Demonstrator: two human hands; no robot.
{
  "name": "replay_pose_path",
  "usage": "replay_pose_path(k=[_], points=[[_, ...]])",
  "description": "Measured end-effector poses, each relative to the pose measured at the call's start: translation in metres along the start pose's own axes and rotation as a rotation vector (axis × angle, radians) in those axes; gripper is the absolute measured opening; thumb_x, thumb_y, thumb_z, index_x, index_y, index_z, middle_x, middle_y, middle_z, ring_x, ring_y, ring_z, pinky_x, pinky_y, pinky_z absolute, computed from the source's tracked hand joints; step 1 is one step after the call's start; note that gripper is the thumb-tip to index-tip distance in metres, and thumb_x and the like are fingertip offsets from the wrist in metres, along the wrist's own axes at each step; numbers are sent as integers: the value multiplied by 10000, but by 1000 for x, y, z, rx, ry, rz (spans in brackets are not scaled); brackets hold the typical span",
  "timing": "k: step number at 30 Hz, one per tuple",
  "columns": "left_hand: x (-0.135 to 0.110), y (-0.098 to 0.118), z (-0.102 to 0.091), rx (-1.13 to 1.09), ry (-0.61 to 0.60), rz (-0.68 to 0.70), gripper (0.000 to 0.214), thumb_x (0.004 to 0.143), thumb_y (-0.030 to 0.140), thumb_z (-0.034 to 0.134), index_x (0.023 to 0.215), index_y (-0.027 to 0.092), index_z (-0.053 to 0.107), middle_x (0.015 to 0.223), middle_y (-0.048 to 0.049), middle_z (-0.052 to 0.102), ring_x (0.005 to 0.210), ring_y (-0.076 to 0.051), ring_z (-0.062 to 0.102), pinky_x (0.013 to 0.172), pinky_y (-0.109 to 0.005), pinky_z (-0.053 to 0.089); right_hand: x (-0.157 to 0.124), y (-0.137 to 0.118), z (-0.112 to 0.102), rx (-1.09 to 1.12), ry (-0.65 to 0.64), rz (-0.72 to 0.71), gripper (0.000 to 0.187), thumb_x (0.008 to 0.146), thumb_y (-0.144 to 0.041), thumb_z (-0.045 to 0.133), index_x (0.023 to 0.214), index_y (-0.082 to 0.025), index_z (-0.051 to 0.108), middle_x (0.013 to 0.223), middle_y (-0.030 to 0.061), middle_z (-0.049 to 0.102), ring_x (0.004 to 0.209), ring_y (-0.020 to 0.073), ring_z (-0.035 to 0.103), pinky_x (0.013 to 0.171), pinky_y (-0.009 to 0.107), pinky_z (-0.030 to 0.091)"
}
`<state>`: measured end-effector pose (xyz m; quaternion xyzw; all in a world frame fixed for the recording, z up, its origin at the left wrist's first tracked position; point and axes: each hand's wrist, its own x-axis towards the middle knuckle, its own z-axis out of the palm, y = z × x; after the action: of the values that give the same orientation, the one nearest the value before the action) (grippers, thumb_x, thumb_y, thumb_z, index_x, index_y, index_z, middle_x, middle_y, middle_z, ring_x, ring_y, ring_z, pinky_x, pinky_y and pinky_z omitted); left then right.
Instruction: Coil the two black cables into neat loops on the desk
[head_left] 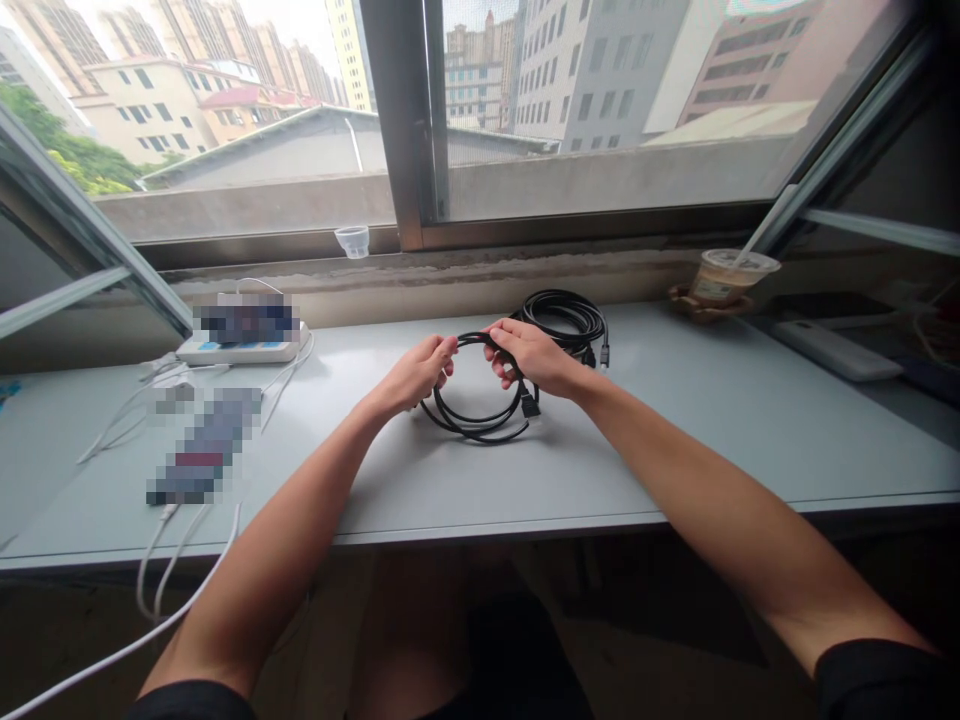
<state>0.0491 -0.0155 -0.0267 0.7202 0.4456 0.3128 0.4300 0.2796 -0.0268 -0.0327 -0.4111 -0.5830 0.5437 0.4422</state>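
Between my two hands is a black cable [480, 437] with a flat rectangular plug, bent into loose loops just over the table. My left hand [421, 374] pinches the loops on their left side, fingers closed. On the upper right of the loops, my right hand [534, 356] is closed around the cable, and the plug [530, 405] hangs below it. Just behind my right hand lies a second coiled black cable [570, 312], its plug end resting at the right. My fingers hide part of the held loops.
At the left stand a white power strip [225, 350], a blurred-out device [206, 445] and several white cords [154, 575]. A drink cup with a straw [720, 277] sits in a brown holder at the back right. A small clear cup [352, 241] is by the window.
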Motion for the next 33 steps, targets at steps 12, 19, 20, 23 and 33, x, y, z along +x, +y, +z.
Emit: replay_pose_path(k=[12,19,20,23,33], points=[[4,6,-1,-115,68,32,363,990,533,534,966,180,612,781,2,437,651,-124,359,550,-251,287,2,1,3,-3,8,-65,311,994,-417,666,1239,-227,647,1159,81,692,930,169,706,803,324,654],[4,7,-22,-252,199,-35,292,939,422,568,1035,160,654,752,20,378,600,-107,319,518,-239,234,11,10,-13,-109,113,-90,352,827,-402,872,1057,-163,754,889,63,733,774,170,668,772,359,629],[4,7,-23,-250,191,-36,286,932,396,565,1048,152,659,755,18,390,600,-104,329,521,-237,240,11,10,-13,-100,109,-101,386,821,-430,876,1075,-161,768,886,63,740,773,170,667,763,357,625],[3,9,-20,-251,162,2,279,916,343,569,1079,135,660,748,18,403,609,-101,356,531,-226,249,12,12,-11,-133,104,-167,442,821,-495,863,1106,-160,814,908,66,767,796,168,666,771,340,602],[0,18,-11,-270,30,6,189,936,329,579,968,152,640,710,40,344,557,-83,322,496,-199,252,10,11,-2,-96,217,-242,450,693,-549,930,912,-169,826,878,71,794,800,185,681,786,333,554]])
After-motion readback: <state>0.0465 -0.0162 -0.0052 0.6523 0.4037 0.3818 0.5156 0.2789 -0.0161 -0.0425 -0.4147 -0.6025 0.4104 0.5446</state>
